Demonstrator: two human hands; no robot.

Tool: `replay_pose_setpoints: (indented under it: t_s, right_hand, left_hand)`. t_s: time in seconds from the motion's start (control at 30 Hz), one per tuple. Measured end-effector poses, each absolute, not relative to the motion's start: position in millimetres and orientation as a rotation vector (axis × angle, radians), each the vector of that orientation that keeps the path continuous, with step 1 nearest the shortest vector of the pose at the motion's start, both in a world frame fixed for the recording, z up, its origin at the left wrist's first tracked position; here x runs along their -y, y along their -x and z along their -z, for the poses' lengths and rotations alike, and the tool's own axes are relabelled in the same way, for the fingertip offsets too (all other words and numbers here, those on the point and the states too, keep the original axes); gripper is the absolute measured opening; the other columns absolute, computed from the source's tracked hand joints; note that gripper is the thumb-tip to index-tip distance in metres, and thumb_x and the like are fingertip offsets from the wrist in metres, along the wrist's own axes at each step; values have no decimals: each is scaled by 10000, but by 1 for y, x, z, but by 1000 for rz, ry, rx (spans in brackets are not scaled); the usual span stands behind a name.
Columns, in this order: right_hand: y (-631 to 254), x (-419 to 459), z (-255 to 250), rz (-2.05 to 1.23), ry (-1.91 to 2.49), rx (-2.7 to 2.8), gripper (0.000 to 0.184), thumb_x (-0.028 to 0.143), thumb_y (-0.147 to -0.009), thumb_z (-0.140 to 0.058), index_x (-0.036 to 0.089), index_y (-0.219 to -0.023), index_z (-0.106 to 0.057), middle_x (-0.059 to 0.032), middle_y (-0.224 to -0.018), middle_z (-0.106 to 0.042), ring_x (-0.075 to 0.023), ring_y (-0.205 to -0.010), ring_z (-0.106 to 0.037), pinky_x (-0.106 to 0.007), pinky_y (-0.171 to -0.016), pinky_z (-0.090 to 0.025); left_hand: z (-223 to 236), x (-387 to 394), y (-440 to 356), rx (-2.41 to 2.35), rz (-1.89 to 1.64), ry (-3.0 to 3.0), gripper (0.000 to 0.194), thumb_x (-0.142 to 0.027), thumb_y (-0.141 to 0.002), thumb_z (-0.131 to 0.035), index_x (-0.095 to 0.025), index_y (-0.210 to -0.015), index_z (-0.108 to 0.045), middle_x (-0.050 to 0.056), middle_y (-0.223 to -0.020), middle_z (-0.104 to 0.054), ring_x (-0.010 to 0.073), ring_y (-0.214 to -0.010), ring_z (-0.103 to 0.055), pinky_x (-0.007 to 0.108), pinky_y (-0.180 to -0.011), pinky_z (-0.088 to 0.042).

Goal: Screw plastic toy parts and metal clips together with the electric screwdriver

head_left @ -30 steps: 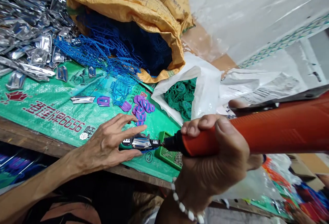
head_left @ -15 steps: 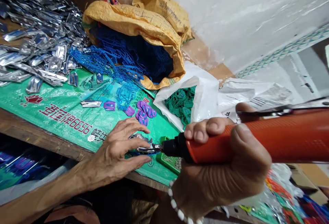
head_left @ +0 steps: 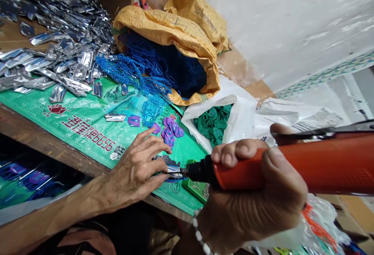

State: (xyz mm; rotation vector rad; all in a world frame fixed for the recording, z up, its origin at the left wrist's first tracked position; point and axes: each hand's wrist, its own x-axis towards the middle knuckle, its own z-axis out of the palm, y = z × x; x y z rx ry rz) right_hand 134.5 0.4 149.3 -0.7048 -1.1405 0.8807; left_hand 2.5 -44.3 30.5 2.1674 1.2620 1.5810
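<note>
My right hand [head_left: 257, 185] is wrapped round a red electric screwdriver [head_left: 280, 161], which points left. Its dark tip meets the right end of a shiny silver part [head_left: 175, 171] lying on blue plastic on the green mat [head_left: 96, 103]. At the left end of that part, my left hand [head_left: 143, 169] closes thumb and index finger on it, the other fingers curved above. Just under the screwdriver's nose sits a green tray [head_left: 191, 185] of small metal screws. Loose purple plastic pieces [head_left: 172, 130] lie beyond my left fingertips.
Silver parts [head_left: 78, 40] are heaped at the upper left. An orange woven sack [head_left: 163, 23] spills blue plastic frames [head_left: 131, 71]. A white bag [head_left: 239, 114] holds green pieces [head_left: 214, 124]. The wooden table edge [head_left: 70, 153] runs along the near side.
The view has shifted slightly, moving the scene right. My left thumb and index finger have closed in on the silver part. The screwdriver tip stays at its right end.
</note>
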Motion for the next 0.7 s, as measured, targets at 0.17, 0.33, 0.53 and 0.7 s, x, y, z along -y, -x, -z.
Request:
replay_pose_setpoints:
  t_s: [0.17, 0.33, 0.53, 0.7]
  right_hand:
    - [-133, -1, -147, -862, 710, 1159, 191, 231, -747, -686, 138, -590, -629, 25, -602, -528, -96, -446, -526, -272, -434, -489]
    - [-137, -1, -146, -850, 723, 1131, 188, 242, -736, -693, 134, -591, -641, 24, -595, -539, -100, -450, -529, -275, -440, -492]
    - [-142, -4, -142, -809, 700, 1108, 174, 199, -768, -664, 142, -608, -632, 25, -611, -559, -97, -458, -539, -262, -447, -492]
    - [-140, -11, -135, -782, 689, 1056, 160, 143, -712, -733, 198, -857, -691, 53, -593, -614, -115, -439, -541, -258, -431, -486]
  left_hand:
    - [-34, 44, -2, -1271, -1538, -2257, 98, -158, -933, -644, -178, -843, -677, 74, -1100, -723, 234, -1096, -660, 610, -1195, -331]
    - [-33, 45, -4, -1290, -1474, -2271, 20, -170, -923, -666, -179, -922, -683, 70, -1134, -715, 244, -1148, -644, 610, -1236, -266]
    - [-18, 48, -3, -1270, -1444, -2225, 194, -200, -956, -657, -205, -1149, -635, 66, -1224, -686, 210, -1213, -600, 521, -1243, -249]
    - [-5, 45, -8, -1230, -1418, -2104, 308, -208, -955, -670, -191, -1252, -590, 78, -1202, -693, 215, -1175, -617, 492, -1177, -365]
